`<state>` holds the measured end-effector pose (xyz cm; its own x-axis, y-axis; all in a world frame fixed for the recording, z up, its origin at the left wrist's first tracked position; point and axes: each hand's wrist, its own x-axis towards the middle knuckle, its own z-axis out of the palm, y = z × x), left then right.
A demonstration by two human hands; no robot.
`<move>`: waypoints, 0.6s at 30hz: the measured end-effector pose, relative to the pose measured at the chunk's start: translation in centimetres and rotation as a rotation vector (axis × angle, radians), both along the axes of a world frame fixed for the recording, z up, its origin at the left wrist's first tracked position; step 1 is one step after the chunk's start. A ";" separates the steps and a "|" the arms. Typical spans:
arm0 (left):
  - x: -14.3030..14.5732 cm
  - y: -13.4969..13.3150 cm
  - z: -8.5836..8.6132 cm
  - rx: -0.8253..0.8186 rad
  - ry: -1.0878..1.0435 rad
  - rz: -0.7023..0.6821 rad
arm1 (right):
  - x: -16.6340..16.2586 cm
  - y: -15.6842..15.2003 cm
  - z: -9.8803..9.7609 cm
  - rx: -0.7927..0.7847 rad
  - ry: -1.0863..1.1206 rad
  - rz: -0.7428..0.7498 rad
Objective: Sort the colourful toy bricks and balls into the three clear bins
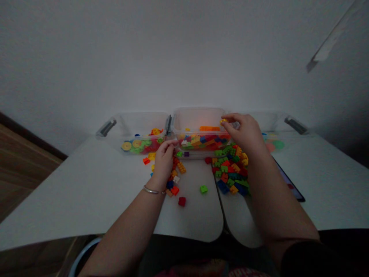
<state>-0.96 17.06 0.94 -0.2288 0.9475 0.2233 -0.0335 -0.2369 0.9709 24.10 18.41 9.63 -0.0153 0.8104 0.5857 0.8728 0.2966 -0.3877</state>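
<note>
My right hand (241,129) pinches a small yellow toy brick (223,121) over the right side of the middle clear plastic box (198,134). That box holds many coloured bricks, with a long orange brick (209,128) on top. My left hand (165,156) is at the box's front left corner, its fingers closed together; whether anything is between them I cannot make out. Under and beside my left hand lies a loose group of bricks, among them an orange brick (181,167). A larger mixed pile of bricks (230,169) lies below my right hand, partly hidden by the forearm.
A left clear box (141,134) holds yellow and green wheel-like pieces. Behind my right hand stands a right clear box (278,134) with round coloured pieces. A tablet or phone (291,186) lies by my right forearm. A gap (221,200) divides the white tabletops.
</note>
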 end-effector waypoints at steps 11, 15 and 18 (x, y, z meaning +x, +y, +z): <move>0.0 -0.2 0.3 -0.019 0.000 -0.006 | -0.5 0.5 -0.4 -0.175 -0.127 -0.043; 0.0 -0.2 0.3 -0.028 -0.016 -0.012 | -0.6 0.2 -0.2 -0.198 -0.172 -0.040; 0.0 -0.2 0.3 -0.021 -0.014 -0.012 | -0.7 0.1 0.0 -0.198 -0.191 -0.031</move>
